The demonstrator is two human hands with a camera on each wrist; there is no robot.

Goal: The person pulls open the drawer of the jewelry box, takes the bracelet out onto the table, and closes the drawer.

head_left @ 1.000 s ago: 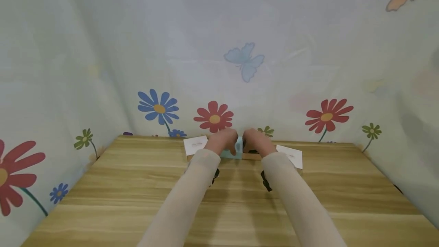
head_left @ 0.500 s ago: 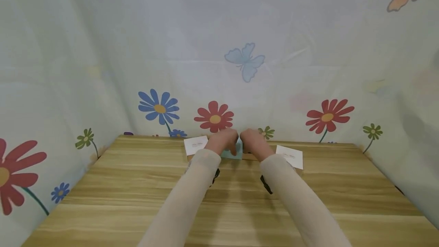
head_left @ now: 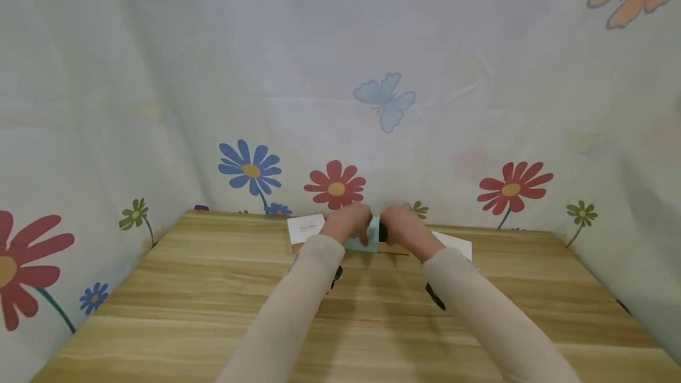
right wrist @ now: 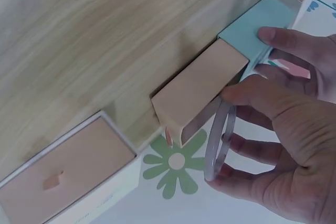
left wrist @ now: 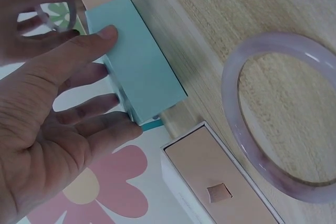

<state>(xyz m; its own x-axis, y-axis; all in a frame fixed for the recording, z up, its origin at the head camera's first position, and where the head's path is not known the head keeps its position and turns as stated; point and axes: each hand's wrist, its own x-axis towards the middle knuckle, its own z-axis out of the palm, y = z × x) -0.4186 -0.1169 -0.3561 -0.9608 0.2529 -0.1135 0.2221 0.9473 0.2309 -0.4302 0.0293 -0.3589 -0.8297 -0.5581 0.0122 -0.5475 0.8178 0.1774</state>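
My left hand [left wrist: 58, 98] grips a teal box sleeve [left wrist: 142, 61], its thumb on the near face and its fingers behind. From the sleeve's right end sticks out a long peach drawer [right wrist: 199, 87], its open side showing a hollow. Beside that opening my right hand [right wrist: 294, 135] pinches a pale translucent bangle [right wrist: 214, 142] between thumb and fingers, one fingertip right at the drawer's edge. In the head view both hands lie close together at the back of the table, hiding most of the box. Another lavender bangle [left wrist: 239, 114] looms large in the left wrist view's foreground.
White boxes with peach inner drawers flank the teal one: one on the left [head_left: 305, 226], one on the right [head_left: 454, 243]. Their drawers have small pull tabs. Right behind the wooden table [head_left: 213, 288] hangs a flower-printed curtain [head_left: 298, 75].
My right hand and forearm have shifted a little to the right, after moving slightly left before. The left hand stays on the teal sleeve. The head view has tilted slightly.
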